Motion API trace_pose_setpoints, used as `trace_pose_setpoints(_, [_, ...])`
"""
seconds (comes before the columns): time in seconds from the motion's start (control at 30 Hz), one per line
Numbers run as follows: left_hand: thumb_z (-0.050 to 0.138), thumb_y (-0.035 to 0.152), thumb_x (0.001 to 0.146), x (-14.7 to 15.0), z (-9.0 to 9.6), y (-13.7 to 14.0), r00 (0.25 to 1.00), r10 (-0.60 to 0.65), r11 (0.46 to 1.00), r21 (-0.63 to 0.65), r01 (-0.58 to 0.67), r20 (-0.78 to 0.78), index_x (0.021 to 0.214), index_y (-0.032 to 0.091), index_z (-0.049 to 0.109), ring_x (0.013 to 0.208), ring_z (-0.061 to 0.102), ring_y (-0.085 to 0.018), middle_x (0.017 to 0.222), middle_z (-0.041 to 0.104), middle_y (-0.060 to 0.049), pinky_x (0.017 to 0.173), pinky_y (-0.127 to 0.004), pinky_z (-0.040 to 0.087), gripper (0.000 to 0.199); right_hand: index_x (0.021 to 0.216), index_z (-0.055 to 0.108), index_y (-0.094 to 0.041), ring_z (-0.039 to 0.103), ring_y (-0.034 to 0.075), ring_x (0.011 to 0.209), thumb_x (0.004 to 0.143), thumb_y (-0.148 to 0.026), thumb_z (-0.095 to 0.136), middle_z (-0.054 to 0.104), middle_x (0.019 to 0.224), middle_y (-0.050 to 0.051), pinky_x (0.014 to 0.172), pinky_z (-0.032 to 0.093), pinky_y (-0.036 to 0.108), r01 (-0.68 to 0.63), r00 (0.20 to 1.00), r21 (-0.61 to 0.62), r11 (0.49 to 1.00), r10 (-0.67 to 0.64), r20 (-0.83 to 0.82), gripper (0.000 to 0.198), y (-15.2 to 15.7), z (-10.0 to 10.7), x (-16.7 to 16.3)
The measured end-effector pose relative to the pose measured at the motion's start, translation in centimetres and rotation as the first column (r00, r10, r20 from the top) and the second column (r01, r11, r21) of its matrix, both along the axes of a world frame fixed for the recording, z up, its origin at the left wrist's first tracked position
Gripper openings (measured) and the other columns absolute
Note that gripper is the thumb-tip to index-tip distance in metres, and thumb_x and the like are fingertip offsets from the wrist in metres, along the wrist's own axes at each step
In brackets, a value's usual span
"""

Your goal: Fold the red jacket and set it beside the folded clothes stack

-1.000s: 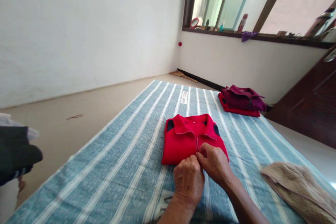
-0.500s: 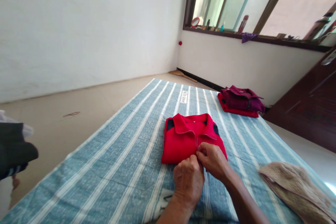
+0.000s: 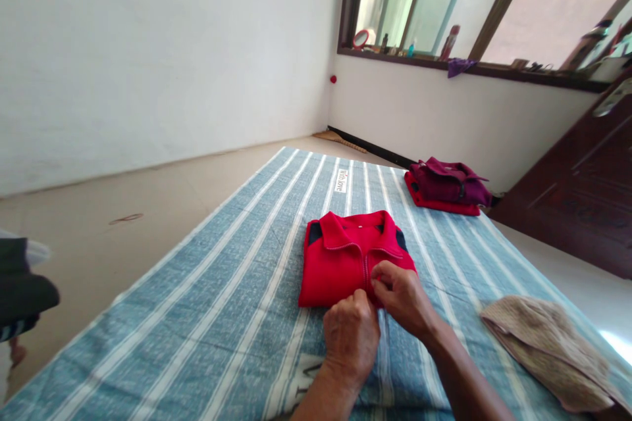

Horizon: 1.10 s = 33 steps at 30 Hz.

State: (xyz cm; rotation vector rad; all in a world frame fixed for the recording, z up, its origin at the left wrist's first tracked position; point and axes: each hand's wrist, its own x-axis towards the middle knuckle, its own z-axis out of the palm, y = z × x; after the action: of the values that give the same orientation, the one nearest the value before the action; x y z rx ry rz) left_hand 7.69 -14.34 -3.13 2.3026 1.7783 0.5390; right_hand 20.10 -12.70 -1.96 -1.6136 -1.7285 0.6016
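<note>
A folded red jacket (image 3: 328,276) lies in front of me on the striped bedspread (image 3: 197,302), its collar spread open and the zipper running down the middle. Dark patches show at its shoulders. My left hand (image 3: 351,335) is closed on the near edge of the jacket, just below the zipper. Beside it, my right hand (image 3: 402,293) pinches the red cloth right of the zipper. The fingertips of both hands are partly hidden, so the exact bit of cloth they grip is hard to make out.
Folded purple and red clothes (image 3: 449,184) are stacked at the far right corner. A beige cloth (image 3: 548,348) lies crumpled at the right. Dark clothing (image 3: 24,289) shows at the left edge. A windowsill (image 3: 419,60) holds bottles and a mirror; a dark door (image 3: 577,191) stands at right.
My right hand has shifted slightly up and away from my left hand, which stays at the jacket's near edge. The whole view has moved slightly.
</note>
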Motion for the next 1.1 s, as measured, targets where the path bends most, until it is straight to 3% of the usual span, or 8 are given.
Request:
trace_pose_setpoints(0.1, [0.049, 0.011, 0.084, 0.1, -0.6, 0.0, 1.000, 0.012, 0.999, 0.049, -0.012, -0.001, 0.071, 0.018, 0.063, 0.061, 0.068, -0.022, 0.061, 0.067, -0.006, 0.053, -0.028, 0.042, 0.020, 0.074, 0.058, -0.020, 0.044, 0.011, 0.047, 0.077, -0.017, 0.050, 0.048, 0.052, -0.004, 0.049, 0.029, 0.022, 0.026, 0.984, 0.142, 0.989, -0.051, 0.172, 0.009, -0.2, 0.3, 0.0])
trace_pose_setpoints(0.27, [0.053, 0.012, 0.082, -0.7, -0.9, -0.2, 0.997, -0.007, 0.995, 0.101, 0.000, 0.073, 0.067, 0.019, 0.062, 0.058, 0.067, -0.020, 0.059, 0.067, -0.003, 0.052, -0.027, 0.040, 0.019, 0.079, 0.064, -0.021, 0.050, 0.011, 0.052, 0.075, -0.014, 0.051, 0.056, 0.057, -0.003, 0.052, 0.031, 0.022, -0.008, 0.973, 0.060, 0.998, -0.006, 0.232, 0.015, 0.3, 0.6, -0.2])
trace_pose_setpoints(0.5, [0.053, 0.018, 0.084, -4.2, 0.0, 0.5, 0.938, 0.016, 0.999, -0.043, -0.001, 0.345, 0.073, 0.019, 0.062, 0.057, 0.063, -0.013, 0.063, 0.067, 0.000, 0.055, -0.021, 0.039, 0.015, 0.081, 0.066, -0.022, 0.049, 0.011, 0.051, 0.074, -0.014, 0.055, 0.056, 0.055, -0.005, 0.050, 0.031, 0.021, -0.024, 0.987, 0.014, 1.000, 0.021, 0.162, 0.015, 1.0, 0.5, 0.4])
trace_pose_setpoints(0.73, [0.056, 0.019, 0.082, -3.4, 0.0, -0.1, 0.976, 0.025, 0.979, -0.202, 0.020, 0.218, 0.071, 0.019, 0.063, 0.060, 0.062, -0.013, 0.066, 0.067, -0.001, 0.057, -0.021, 0.037, 0.013, 0.077, 0.066, -0.022, 0.050, 0.011, 0.051, 0.072, -0.014, 0.056, 0.058, 0.057, -0.004, 0.049, 0.031, 0.021, -0.016, 0.994, 0.009, 1.000, 0.015, 0.107, 0.014, 1.4, 0.1, 0.5])
trace_pose_setpoints(0.93, [0.051, 0.017, 0.084, -2.7, -0.6, -0.2, 0.967, 0.037, 0.985, -0.171, 0.007, 0.252, 0.076, 0.020, 0.066, 0.065, 0.064, -0.015, 0.068, 0.068, -0.003, 0.063, -0.022, 0.041, 0.017, 0.076, 0.066, -0.022, 0.050, 0.011, 0.051, 0.072, -0.014, 0.057, 0.057, 0.056, -0.004, 0.050, 0.030, 0.021, 0.026, 0.989, 0.007, 1.000, -0.027, 0.148, 0.013, 1.3, 0.3, 0.1])
trace_pose_setpoints(1.1, [0.052, 0.016, 0.082, -2.8, -0.8, -0.3, 0.965, 0.011, 0.992, -0.124, 0.023, 0.260, 0.077, 0.020, 0.067, 0.064, 0.065, -0.015, 0.067, 0.068, -0.002, 0.062, -0.022, 0.042, 0.017, 0.078, 0.066, -0.021, 0.047, 0.010, 0.050, 0.076, -0.017, 0.057, 0.055, 0.055, -0.004, 0.051, 0.029, 0.021, 0.050, 0.989, 0.082, 0.995, -0.061, 0.132, 0.010, 0.5, 0.1, -0.2])
